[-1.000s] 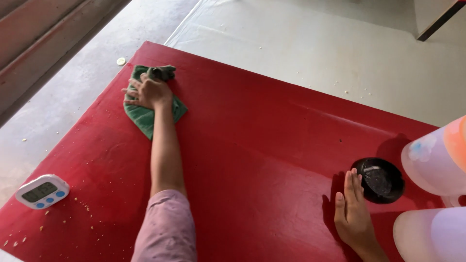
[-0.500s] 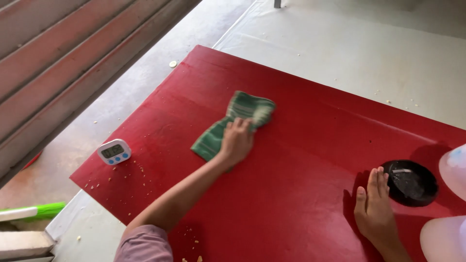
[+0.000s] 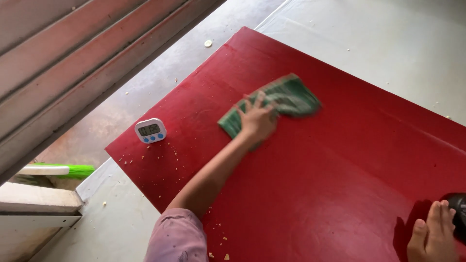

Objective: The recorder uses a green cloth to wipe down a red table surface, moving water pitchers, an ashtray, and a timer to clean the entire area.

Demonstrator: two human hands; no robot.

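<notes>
The left hand lies palm down on a green cloth, its arm stretched out from a pink sleeve at the bottom edge and running up and to the right across a red mat. Its fingers are spread apart and pressed flat on the cloth's near half rather than curled around it. The right hand rests flat on the mat in the lower right corner, fingers straight and close together, their tips just beside a dark round thing that the frame cuts off, so what it is cannot be told. The cloth lies in the upper middle of the mat, well apart from the right hand. It is crumpled into a long strip whose long axis runs from lower left to upper right; the far end past the fingers is blurred, so its exact edge is probably a little wider than it reads. A small white timer with blue buttons stands on the mat near its left edge, to the left of the cloth and apart from it. Pale crumbs are scattered on the mat near the sleeve and below the timer. Off the mat to the left, a green brush lies on the floor beside a slatted shutter.
</notes>
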